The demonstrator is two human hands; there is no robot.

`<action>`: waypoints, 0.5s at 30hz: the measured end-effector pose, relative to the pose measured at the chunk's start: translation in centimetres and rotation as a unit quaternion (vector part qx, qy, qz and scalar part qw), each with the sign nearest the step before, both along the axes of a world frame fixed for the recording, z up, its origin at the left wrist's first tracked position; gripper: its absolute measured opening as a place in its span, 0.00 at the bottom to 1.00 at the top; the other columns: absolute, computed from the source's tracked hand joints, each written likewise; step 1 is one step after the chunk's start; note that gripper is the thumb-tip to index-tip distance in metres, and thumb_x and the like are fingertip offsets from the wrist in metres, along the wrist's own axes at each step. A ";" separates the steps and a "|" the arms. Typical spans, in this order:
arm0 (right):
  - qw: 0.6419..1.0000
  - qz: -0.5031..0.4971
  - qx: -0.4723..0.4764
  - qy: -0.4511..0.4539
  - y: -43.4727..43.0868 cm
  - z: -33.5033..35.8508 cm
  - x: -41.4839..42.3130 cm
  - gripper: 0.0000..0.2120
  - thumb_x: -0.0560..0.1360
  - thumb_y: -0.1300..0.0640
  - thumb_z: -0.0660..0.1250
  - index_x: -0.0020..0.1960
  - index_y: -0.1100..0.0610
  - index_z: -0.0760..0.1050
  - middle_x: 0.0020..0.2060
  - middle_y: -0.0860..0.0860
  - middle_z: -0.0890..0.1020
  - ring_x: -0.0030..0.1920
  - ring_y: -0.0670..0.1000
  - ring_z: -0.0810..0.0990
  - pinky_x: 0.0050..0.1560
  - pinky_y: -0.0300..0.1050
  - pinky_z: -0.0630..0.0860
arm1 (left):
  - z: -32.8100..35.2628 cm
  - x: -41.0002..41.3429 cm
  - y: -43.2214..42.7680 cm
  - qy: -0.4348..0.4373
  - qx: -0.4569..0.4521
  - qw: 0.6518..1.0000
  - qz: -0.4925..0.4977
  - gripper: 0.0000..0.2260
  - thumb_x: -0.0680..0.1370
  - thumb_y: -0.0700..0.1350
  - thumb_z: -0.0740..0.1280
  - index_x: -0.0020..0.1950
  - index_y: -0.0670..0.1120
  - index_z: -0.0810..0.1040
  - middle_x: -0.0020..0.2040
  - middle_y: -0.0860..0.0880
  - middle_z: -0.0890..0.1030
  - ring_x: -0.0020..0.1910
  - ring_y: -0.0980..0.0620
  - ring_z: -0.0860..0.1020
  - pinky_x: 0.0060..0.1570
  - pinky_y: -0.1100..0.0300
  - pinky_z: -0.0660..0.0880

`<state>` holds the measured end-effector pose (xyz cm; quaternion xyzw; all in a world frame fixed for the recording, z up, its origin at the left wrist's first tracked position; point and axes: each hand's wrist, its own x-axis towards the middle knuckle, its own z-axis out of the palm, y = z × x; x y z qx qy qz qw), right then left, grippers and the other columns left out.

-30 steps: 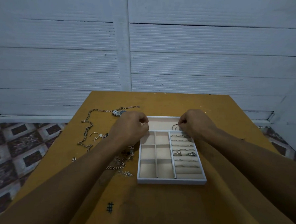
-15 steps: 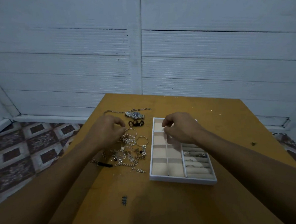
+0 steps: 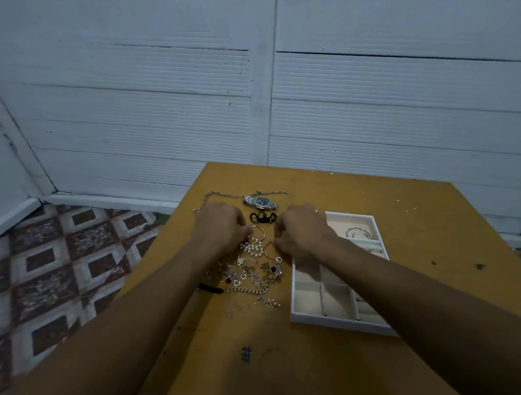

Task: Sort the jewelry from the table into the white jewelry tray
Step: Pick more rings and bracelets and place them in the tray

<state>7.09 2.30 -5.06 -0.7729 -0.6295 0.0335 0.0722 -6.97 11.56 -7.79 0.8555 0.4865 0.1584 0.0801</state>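
Beside the tray (image 3: pixel 335 322), my left hand (image 3: pixel 221 226) and right hand (image 3: pixel 303 232) have shifted onto the jewelry pile (image 3: pixel 251 273); fingers (image 3: pixel 243 226) curl, but I cannot tell what they hold. Another pick looks underway.

Left hand (image 3: pixel 221 226) and right hand (image 3: pixel 303 231), fingers curled, touch the jewelry pile (image 3: pixel 251 276) beside the white tray (image 3: pixel 335 321).

Head-worn view, forward-down over table (image 3: pixel 307 370)
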 end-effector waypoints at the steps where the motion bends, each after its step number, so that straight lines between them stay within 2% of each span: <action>1: 1.000 0.002 -0.005 -0.003 0.0 -0.1 -0.1 0.06 0.75 0.51 0.67 0.48 0.51 0.80 0.54 0.51 0.77 0.61 0.55 0.68 0.60 0.54 0.66 | 0.0 0.3 0.0 0.006 0.000 1.000 0.002 0.12 0.73 0.59 0.70 0.46 0.52 0.84 0.44 0.54 0.83 0.48 0.54 0.78 0.54 0.54 0.73; 7: 0.999 0.013 -0.009 -0.032 0.2 -0.6 -0.7 0.07 0.77 0.55 0.63 0.49 0.54 0.80 0.53 0.53 0.78 0.59 0.56 0.68 0.55 0.54 0.64 | 0.1 1.5 0.2 0.057 -0.017 0.998 0.026 0.10 0.74 0.56 0.70 0.48 0.51 0.83 0.48 0.51 0.83 0.53 0.50 0.77 0.55 0.51 0.74; 12: 0.995 0.042 -0.032 -0.086 0.3 -0.4 -0.9 0.07 0.77 0.56 0.62 0.51 0.56 0.78 0.55 0.55 0.77 0.61 0.57 0.67 0.60 0.57 0.63 | 0.4 2.1 0.2 0.105 -0.051 0.993 0.029 0.09 0.77 0.51 0.67 0.52 0.47 0.80 0.51 0.48 0.81 0.53 0.47 0.77 0.55 0.48 0.75; 15: 0.990 0.061 -0.057 -0.115 0.3 -0.5 -0.9 0.10 0.77 0.54 0.62 0.54 0.57 0.77 0.57 0.55 0.76 0.62 0.57 0.66 0.60 0.57 0.62 | 0.5 2.3 -0.2 0.151 -0.054 0.987 0.010 0.08 0.78 0.48 0.65 0.50 0.44 0.78 0.51 0.46 0.81 0.52 0.46 0.77 0.54 0.49 0.76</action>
